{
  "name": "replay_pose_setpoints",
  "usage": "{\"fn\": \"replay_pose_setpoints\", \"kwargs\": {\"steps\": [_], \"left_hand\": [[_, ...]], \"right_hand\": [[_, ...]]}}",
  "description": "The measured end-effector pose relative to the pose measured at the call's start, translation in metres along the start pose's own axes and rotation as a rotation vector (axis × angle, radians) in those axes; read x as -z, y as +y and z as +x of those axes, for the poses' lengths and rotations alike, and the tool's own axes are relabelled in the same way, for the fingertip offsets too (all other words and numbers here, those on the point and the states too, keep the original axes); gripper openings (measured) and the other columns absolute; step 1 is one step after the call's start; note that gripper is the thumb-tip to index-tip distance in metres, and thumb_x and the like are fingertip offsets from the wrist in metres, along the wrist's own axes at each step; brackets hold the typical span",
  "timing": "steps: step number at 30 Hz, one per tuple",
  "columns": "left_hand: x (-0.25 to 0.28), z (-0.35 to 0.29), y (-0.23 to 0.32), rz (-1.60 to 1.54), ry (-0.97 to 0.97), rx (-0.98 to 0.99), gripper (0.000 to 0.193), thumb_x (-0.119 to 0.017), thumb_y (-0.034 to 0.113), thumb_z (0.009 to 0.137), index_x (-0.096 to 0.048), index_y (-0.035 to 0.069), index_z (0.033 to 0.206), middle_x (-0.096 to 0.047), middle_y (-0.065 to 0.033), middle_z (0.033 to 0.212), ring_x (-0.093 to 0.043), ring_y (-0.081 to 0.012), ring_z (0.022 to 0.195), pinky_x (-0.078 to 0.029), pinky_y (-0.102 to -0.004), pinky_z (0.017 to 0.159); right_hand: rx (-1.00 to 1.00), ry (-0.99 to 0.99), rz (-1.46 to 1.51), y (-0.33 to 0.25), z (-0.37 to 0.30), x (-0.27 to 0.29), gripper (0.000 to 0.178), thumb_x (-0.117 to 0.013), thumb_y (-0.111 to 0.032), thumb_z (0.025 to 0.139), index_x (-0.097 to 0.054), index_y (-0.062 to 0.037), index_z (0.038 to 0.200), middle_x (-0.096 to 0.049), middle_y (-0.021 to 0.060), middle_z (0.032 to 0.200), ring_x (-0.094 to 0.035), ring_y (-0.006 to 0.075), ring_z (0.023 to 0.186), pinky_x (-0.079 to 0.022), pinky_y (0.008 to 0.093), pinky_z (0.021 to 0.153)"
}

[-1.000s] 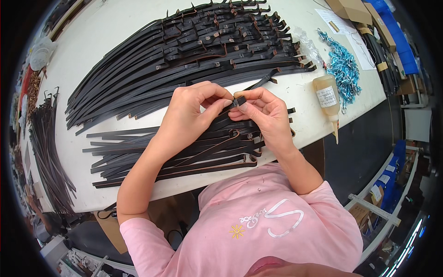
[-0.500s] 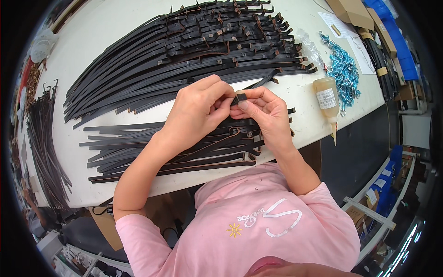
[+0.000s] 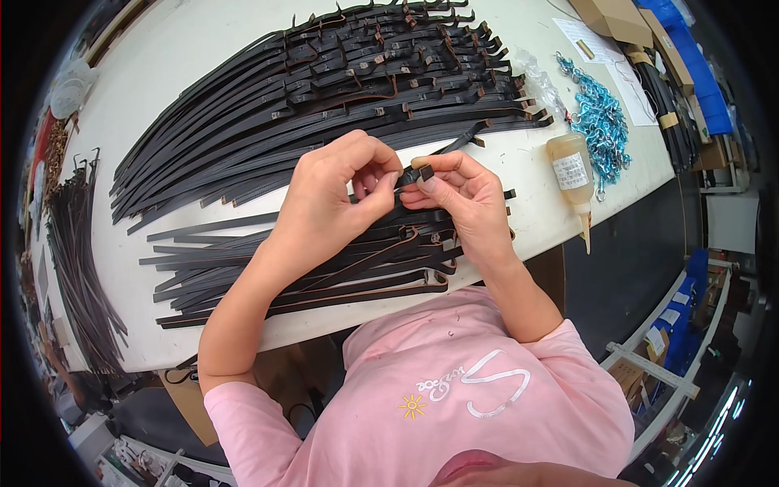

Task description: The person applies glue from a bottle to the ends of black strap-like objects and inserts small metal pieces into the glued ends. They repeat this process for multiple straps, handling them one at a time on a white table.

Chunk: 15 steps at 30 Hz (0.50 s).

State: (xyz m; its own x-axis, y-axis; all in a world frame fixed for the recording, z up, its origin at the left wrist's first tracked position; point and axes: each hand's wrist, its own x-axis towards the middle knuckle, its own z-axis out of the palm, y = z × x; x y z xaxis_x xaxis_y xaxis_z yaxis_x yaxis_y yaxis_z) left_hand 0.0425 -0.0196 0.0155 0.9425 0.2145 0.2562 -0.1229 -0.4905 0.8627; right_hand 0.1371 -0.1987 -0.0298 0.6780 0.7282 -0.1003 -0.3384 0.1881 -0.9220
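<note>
My right hand (image 3: 469,199) pinches a black leather strap (image 3: 425,172) by its short folded end, between thumb and fingers. My left hand (image 3: 329,191) is beside it, thumb and forefinger pressed together close to the strap; what they hold, if anything, is too small to make out. Both hands are above a bunch of black straps (image 3: 227,261) along the table's near edge. Behind them lies a larger spread of black straps (image 3: 243,122), many with bent-up, brown-edged ends.
A squeeze bottle (image 3: 571,169) with a long nozzle lies right of my right hand. Past it are a heap of blue chain pieces with metal clasps (image 3: 602,130) and paper sheets (image 3: 591,42). Thin dark strips (image 3: 81,268) are bunched at the table's left end.
My left hand has drawn slightly left, away from the strap end, its fingers opening into a rounder pinch. My right hand stays nearly in place with the strap.
</note>
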Motion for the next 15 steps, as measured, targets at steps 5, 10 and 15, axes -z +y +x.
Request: {"fn": "replay_pose_setpoints", "kwargs": {"steps": [5,10,15], "left_hand": [[0.029,0.001,0.009,0.022,-0.471,-0.011,0.012,-0.073,0.009,0.087,-0.069,0.0,0.081,-0.063,-0.0049,0.071,-0.058,-0.0132,0.069,-0.045,-0.0286,0.063],[0.008,0.002,-0.008,-0.041,0.026,0.159,0.013,-0.07,0.013,0.091,-0.073,0.001,0.094,-0.071,-0.0018,0.082,-0.058,-0.0065,0.073,-0.044,-0.0254,0.064],[-0.004,0.002,-0.009,-0.154,-0.099,0.318,0.013,-0.073,0.016,0.088,-0.075,0.003,0.09,-0.072,0.0016,0.08,-0.056,-0.004,0.071,-0.038,-0.0223,0.062]], "right_hand": [[-0.007,0.011,0.004,-0.002,-0.001,0.0,0.023,-0.064,-0.004,0.099,-0.061,0.0058,0.119,-0.071,0.0161,0.104,-0.073,0.0215,0.094,-0.062,0.0322,0.085],[-0.003,-0.002,0.016,-0.001,0.0,0.0,0.023,-0.064,-0.003,0.098,-0.061,0.0057,0.119,-0.071,0.0161,0.104,-0.073,0.0213,0.094,-0.062,0.0319,0.085],[0.013,-0.018,0.0,-0.001,-0.001,-0.001,0.022,-0.065,-0.002,0.098,-0.061,0.0059,0.118,-0.071,0.0174,0.105,-0.073,0.0209,0.093,-0.062,0.0315,0.084]]}}
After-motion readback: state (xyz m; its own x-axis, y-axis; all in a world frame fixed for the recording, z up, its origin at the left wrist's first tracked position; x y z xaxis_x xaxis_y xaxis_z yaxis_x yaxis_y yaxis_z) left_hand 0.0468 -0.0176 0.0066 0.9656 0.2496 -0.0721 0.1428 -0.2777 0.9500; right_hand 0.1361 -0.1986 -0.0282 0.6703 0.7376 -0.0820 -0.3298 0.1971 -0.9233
